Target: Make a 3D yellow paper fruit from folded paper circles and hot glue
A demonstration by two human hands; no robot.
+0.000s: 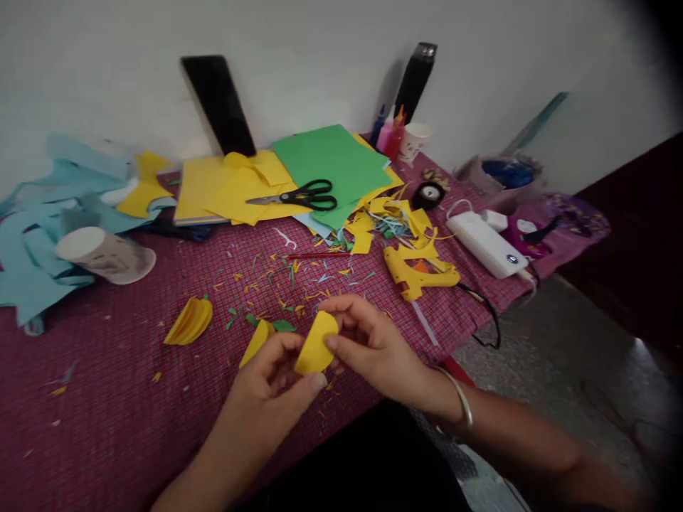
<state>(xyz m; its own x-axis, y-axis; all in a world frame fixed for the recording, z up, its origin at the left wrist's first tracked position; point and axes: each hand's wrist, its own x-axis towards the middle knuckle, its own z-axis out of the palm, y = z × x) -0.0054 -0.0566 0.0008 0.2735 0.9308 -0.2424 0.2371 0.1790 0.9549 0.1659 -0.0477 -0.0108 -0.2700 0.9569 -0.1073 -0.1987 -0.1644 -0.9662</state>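
Paper piece [319, 345], yellow and half-round in outline, is located in the head view between the two hands, above the near part of the desk [107, 398]. The left hand [280, 380] grips the lower part of the piece, with the thumb at its bottom edge and the fingers partly hidden behind it. The right hand [368, 348] pinches the opposite side, with the thumb on the near face and the fingers behind.

A second yellow piece [255, 343] is positioned just beyond the left hand, which partly covers it. Farther left, a stack of yellow half-rounds [189, 321] rests on the cloth, apart from both hands. A yellow glue gun [419, 274] lies beyond the right hand. Black-handled scissors [299, 195] lie across the paper sheets [331, 160] near the wall. Small paper clippings [320, 276] are scattered between the sheets and the hands.

Step in hand: apparently folding the piece, or pressing its crease; the exact action cannot be confirmed from this single view. Next move, as judged: hold the edges aligned with one hand and run the opposite thumb along the fold. Apply light pressure, since thin paper may bend or slip off line.
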